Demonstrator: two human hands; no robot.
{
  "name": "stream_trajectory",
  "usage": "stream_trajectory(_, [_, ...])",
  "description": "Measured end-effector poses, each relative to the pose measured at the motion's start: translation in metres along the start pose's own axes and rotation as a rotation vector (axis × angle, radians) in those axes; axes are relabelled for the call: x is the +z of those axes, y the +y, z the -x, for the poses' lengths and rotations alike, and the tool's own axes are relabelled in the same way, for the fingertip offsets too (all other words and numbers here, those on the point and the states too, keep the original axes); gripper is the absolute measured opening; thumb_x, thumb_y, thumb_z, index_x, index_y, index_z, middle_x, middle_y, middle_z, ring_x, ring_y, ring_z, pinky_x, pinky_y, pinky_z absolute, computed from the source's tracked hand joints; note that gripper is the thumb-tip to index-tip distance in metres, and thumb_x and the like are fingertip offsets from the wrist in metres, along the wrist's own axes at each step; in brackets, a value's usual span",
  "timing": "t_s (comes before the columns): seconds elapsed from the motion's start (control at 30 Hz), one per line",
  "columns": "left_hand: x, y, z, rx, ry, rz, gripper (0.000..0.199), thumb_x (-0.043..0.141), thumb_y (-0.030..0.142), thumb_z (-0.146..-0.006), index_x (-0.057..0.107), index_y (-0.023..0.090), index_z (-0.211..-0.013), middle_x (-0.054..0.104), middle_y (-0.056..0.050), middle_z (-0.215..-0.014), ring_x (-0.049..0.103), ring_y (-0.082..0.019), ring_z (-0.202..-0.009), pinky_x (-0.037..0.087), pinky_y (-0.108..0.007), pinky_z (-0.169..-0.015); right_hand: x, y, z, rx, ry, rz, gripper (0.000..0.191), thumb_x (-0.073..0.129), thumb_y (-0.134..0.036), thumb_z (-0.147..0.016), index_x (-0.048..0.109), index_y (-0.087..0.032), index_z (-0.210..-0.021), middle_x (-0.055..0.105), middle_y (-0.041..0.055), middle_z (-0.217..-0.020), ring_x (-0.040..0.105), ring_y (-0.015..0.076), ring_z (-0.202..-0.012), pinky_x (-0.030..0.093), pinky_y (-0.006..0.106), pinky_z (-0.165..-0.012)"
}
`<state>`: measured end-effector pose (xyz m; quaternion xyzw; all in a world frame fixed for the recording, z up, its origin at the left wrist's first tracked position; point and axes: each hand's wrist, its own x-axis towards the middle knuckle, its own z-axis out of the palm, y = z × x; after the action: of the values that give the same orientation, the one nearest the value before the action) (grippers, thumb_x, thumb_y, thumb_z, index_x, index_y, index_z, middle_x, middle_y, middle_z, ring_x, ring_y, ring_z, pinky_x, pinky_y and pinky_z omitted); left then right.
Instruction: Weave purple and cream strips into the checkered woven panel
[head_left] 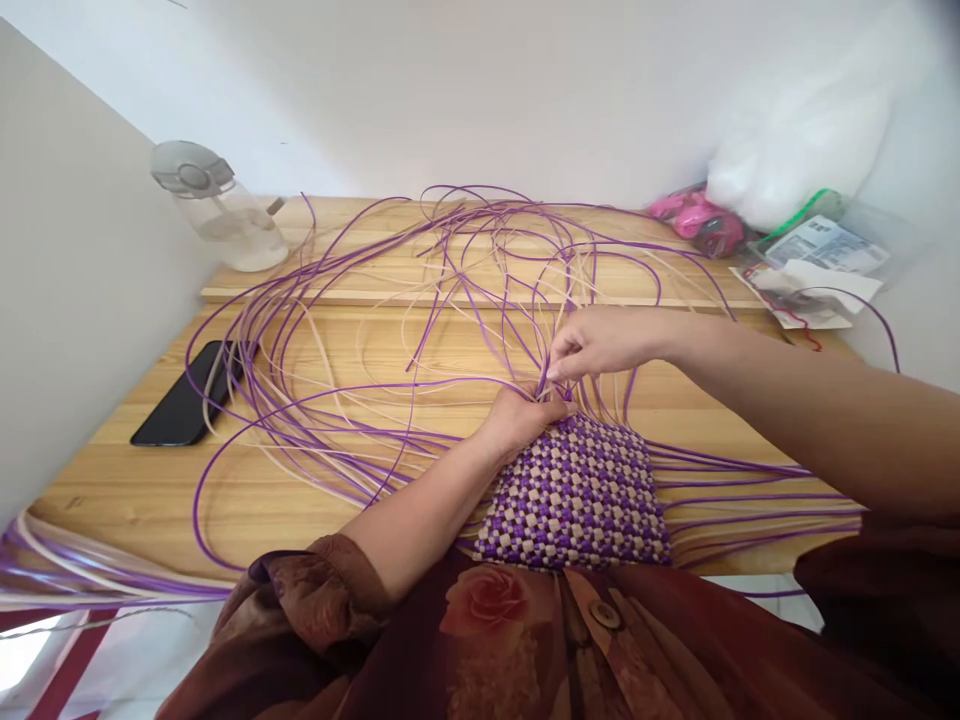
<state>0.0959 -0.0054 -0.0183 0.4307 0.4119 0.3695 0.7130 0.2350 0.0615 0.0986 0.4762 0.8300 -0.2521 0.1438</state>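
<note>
A woven piece [577,495] in a purple and beige check lies at the table's front edge, against my clothes. Long purple and beige strands [322,385] run out from its edges and loop over the table. At its top left edge my left hand [521,415] is closed on strands, its thumb on the weave. Just above, my right hand [581,345] pinches a purple strand between thumb and fingertips. The two hands are close together, and the strands' crossing point between them is partly hidden by the fingers.
On the wooden table [675,400], a black phone [187,395] lies at left under strands. A clear bottle [232,220] stands at the back left. Pink bundles [697,220], a white plastic bag [799,150] and papers [825,250] sit at the back right. A wall rises behind.
</note>
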Motion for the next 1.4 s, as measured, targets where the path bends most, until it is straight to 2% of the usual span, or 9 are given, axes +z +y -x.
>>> stream_trajectory(0.17, [-0.002,0.003,0.002,0.031,-0.077,-0.02,0.027,0.078,0.03,-0.06,0.056,0.016,-0.063,0.051,0.004,-0.059,0.041,-0.007,-0.053,0.032,-0.025,-0.056,0.016,-0.001,0.01,-0.116,0.068,-0.06,0.021,0.06,-0.026,-0.083,0.075,-0.02,-0.097,0.073,0.001,-0.084,0.062,0.013,-0.073,0.04,0.024,-0.063])
stream_trajectory(0.37, [0.0,0.007,0.004,0.032,-0.08,0.029,0.028,0.079,0.027,-0.061,0.053,0.016,-0.06,0.05,0.005,-0.058,0.04,-0.007,-0.052,0.031,-0.024,-0.055,0.011,-0.002,0.027,-0.152,0.141,-0.07,0.029,0.055,-0.039,-0.088,0.075,-0.018,-0.083,0.072,0.0014,-0.075,0.059,0.0123,-0.063,0.037,0.024,-0.058])
stream_trajectory(0.5, [0.0,0.006,0.004,0.03,-0.086,0.027,0.025,0.08,0.027,-0.06,0.058,0.015,-0.06,0.052,0.004,-0.057,0.042,-0.007,-0.052,0.033,-0.024,-0.056,0.023,0.006,0.025,-0.26,0.178,-0.014,0.023,0.054,-0.025,-0.087,0.076,-0.02,-0.085,0.075,0.0018,-0.086,0.064,0.0149,-0.076,0.041,0.026,-0.069])
stream_trajectory(0.67, [-0.001,0.002,0.003,0.082,-0.045,0.051,0.027,0.082,0.023,-0.059,0.071,0.015,-0.083,0.068,-0.001,-0.081,0.059,-0.013,-0.071,0.045,-0.028,-0.073,0.028,0.006,0.015,-0.3,0.13,-0.039,0.016,0.059,-0.018,-0.082,0.074,-0.016,-0.087,0.074,0.0027,-0.087,0.064,0.014,-0.078,0.041,0.024,-0.071])
stream_trajectory(0.93, [-0.002,0.003,0.004,0.018,-0.046,0.085,0.031,0.086,0.022,-0.052,0.07,0.014,-0.078,0.069,-0.001,-0.078,0.061,-0.014,-0.071,0.046,-0.029,-0.075,0.029,-0.016,-0.002,-0.391,0.139,0.139,0.011,0.06,-0.008,-0.075,0.068,-0.014,-0.07,0.065,0.0006,-0.069,0.051,0.0104,-0.063,0.031,0.025,-0.061])
stream_trajectory(1.03, [-0.002,0.006,0.005,0.003,-0.056,0.12,0.041,0.089,0.021,-0.049,0.071,0.015,-0.085,0.071,-0.001,-0.082,0.062,-0.015,-0.076,0.047,-0.029,-0.079,0.029,-0.014,-0.009,-0.456,0.107,0.086,0.013,0.058,-0.008,-0.074,0.067,-0.016,-0.069,0.061,-0.0021,-0.065,0.049,0.0097,-0.061,0.029,0.025,-0.059])
stream_trajectory(1.2, [-0.003,0.008,0.003,-0.021,0.028,0.108,0.04,0.087,0.03,-0.056,0.072,0.015,-0.09,0.072,-0.003,-0.088,0.063,-0.014,-0.079,0.046,-0.028,-0.078,0.023,-0.006,-0.013,-0.449,0.059,0.008,0.01,0.058,-0.011,-0.075,0.065,-0.017,-0.071,0.059,-0.0042,-0.064,0.046,0.0088,-0.058,0.027,0.024,-0.056])
stream_trajectory(1.3, [-0.002,0.008,0.003,-0.043,0.022,0.131,0.036,0.086,0.026,-0.056,0.071,0.016,-0.087,0.071,-0.002,-0.081,0.063,-0.014,-0.072,0.047,-0.027,-0.073,0.026,-0.006,-0.006,-0.424,0.164,0.0,0.013,0.056,-0.012,-0.08,0.062,-0.016,-0.069,0.056,-0.0032,-0.062,0.045,0.0089,-0.059,0.027,0.024,-0.058])
stream_trajectory(1.4, [-0.002,0.008,0.004,-0.108,0.043,0.156,0.032,0.085,0.024,-0.054,0.07,0.015,-0.081,0.069,-0.002,-0.074,0.061,-0.015,-0.066,0.047,-0.028,-0.068,0.041,-0.009,0.019,-0.337,0.456,-0.008,0.02,0.05,-0.02,-0.089,0.061,-0.016,-0.073,0.058,-0.0004,-0.066,0.047,0.0103,-0.063,0.028,0.025,-0.061])
